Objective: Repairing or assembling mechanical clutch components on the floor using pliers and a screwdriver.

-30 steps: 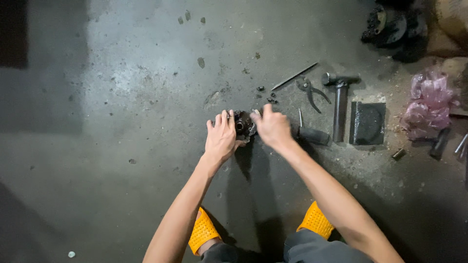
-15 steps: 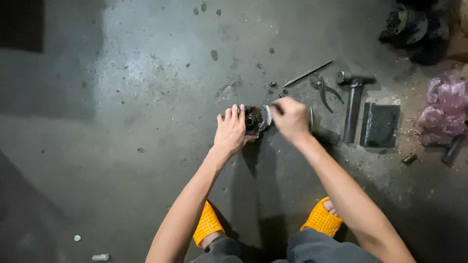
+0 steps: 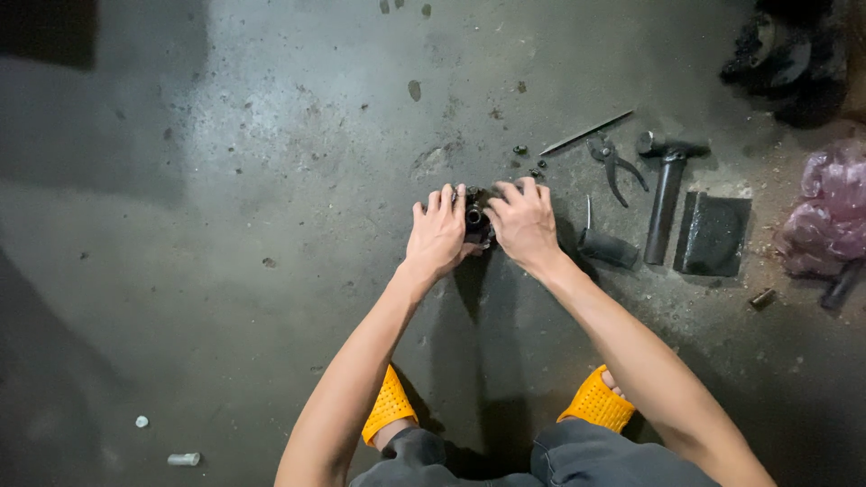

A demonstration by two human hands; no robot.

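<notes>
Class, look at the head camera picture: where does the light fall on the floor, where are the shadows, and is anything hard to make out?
Head view: the concrete floor is brightest at upper left centre; a dark shadow runs from the hands toward the orange sandals; the small dark part between left hand and right hand is too dim to make out; corners fall into darkness.

Both arms are seen bare from the lower centre of the frame up to the left hand [image 3: 439,236] and right hand [image 3: 525,224], with no sleeves. Orange perforated slippers [image 3: 597,400] are worn, and dark grey trousers [image 3: 577,464] are seen at the bottom edge.
</notes>
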